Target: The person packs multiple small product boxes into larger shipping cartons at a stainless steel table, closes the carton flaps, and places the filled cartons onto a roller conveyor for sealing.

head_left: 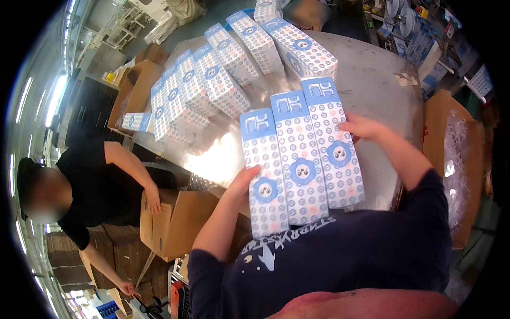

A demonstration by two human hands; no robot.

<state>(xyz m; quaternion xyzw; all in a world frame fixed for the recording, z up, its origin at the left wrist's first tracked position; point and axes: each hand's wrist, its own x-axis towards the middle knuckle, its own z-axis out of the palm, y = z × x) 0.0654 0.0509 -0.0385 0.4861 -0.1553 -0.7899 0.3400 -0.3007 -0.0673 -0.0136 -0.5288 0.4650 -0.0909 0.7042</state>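
Note:
Three long cartons, white with a small blue pattern and blue tops, stand side by side in front of my chest: the left carton (264, 175), the middle carton (300, 154) and the right carton (334, 138). My left hand (244, 181) is pressed to the outer side of the left carton. On the outer side of the right carton lies my right hand (362, 127), with part of its fingers hidden behind it. Together the hands clamp the row from both sides. The cartons touch one another and stagger, the right one farthest from me.
More matching cartons (220, 80) stand in a curved row on the metal table (372, 69). A co-worker (95, 186) at the left rests a hand on an open cardboard box (180, 223). Another open box (438, 127) with clear plastic stands at the right.

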